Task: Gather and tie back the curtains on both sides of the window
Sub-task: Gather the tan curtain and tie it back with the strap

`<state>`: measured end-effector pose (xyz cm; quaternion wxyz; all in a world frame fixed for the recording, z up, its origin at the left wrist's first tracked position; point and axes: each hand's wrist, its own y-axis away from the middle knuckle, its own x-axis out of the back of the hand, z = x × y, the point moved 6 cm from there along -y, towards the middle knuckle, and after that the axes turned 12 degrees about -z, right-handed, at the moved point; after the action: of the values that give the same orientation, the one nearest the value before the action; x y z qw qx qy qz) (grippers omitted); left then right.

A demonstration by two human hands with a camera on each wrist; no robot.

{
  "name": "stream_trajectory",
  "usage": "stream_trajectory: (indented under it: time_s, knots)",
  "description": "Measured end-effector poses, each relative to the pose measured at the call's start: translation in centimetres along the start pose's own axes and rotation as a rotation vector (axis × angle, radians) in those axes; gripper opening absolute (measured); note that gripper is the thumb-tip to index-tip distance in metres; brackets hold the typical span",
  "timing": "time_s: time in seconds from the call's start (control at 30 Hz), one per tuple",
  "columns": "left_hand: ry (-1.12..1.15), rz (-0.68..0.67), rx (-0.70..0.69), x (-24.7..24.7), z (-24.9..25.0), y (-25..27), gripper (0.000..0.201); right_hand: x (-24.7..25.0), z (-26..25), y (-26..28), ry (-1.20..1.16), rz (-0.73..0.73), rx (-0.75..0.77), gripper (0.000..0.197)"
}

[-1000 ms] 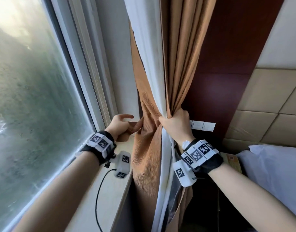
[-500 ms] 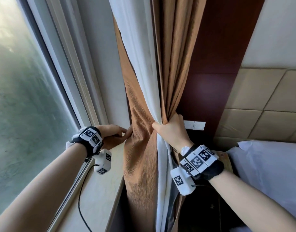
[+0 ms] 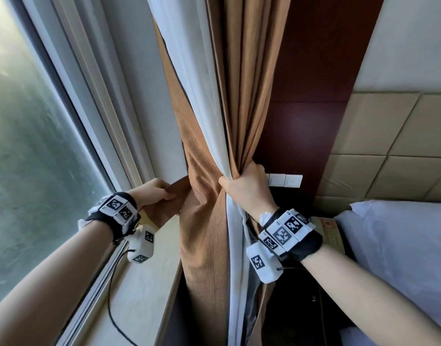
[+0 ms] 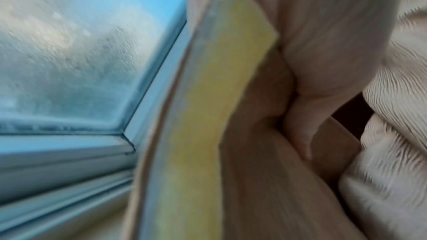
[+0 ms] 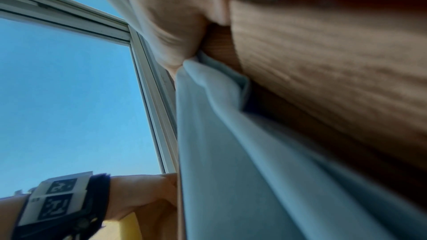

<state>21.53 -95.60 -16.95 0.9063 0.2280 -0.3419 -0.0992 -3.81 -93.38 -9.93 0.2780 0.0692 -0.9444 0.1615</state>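
We find the right hand (image 3: 249,188) with fingers curled tight round the gathered brown curtain (image 3: 207,221) and its white lining (image 3: 209,116). The left hand (image 3: 153,193) pinches a brown tie-back band (image 3: 179,188) beside it. Both wrist views are blurred; fingertips sit hidden behind fabric.

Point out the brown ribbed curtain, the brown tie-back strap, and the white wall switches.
Brown ribbed curtain (image 3: 204,245), head view, lower gathered folds.
Brown tie-back strap (image 3: 180,187), head view, stretch beside the left hand (image 3: 152,193).
White wall switches (image 3: 285,180), head view, middle plate.
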Motion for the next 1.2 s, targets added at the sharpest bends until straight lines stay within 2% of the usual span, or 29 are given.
stream_trajectory:
  time_s: [0.17,0.23,0.3,0.4,0.5,0.53,0.6,0.67,0.77,0.83,0.9,1.03,1.13,1.2]
  knots:
    - [0.146,-0.066,0.023,1.3,-2.8,2.6,0.012,-0.7,0.1,-0.7,0.029,0.028,-0.028,0.031]
    - [0.151,-0.067,0.014,2.0,-4.0,3.0,0.023,-0.8,-0.1,-0.8,0.022,0.035,-0.019,0.032]
    - [0.111,-0.069,-0.048,2.1,-4.3,3.8,0.018,-0.9,-0.4,-0.8,0.02,0.033,-0.021,0.033]
    - [0.088,0.023,-0.113,2.8,-4.7,4.9,0.012,-1.1,-0.4,-1.0,0.005,0.033,-0.005,0.031]
    - [0.068,0.118,-0.186,3.1,-4.5,6.7,0.042,-1.4,-0.2,-1.2,-0.004,0.029,-0.017,0.028]
    - [0.003,0.156,-0.212,2.8,-3.9,7.6,0.04,-1.4,-0.2,-1.2,-0.008,0.026,-0.018,0.028]
    - [-0.12,0.227,-0.296,1.5,-2.2,9.7,0.019,-1.6,-0.1,-1.4,-0.021,0.013,-0.027,0.027]
    - [-0.167,0.291,-0.419,-0.8,-0.2,12.0,0.018,-2.0,0.1,-1.9,-0.049,-0.021,-0.044,0.028]
    - [-0.2,0.231,-0.606,-6.2,3.1,14.3,0.034,-2.2,0.4,-2.7,-0.093,-0.061,-0.076,0.03]
    - [-0.347,0.157,-0.662,-10.2,4.9,14.3,0.028,-2.2,0.6,-2.9,-0.119,-0.082,-0.09,0.032]
    - [-0.4,0.115,-0.636,-12.5,6.0,12.8,0.021,-2.3,0.7,-3.0,-0.152,-0.108,-0.107,0.037]
    - [-0.392,0.044,-0.614,-14.1,8.5,8.6,0.046,-2.2,0.5,-2.9,-0.198,-0.132,-0.116,0.043]
    - [-0.362,-0.002,-0.671,-14.4,10.6,7.5,0.04,-2.8,0.6,-2.5,-0.248,-0.189,-0.143,0.048]
    - [-0.396,-0.026,-0.685,-14.4,11.1,7.0,0.046,-3.3,1.3,-2.6,-0.348,-0.265,-0.172,0.061]
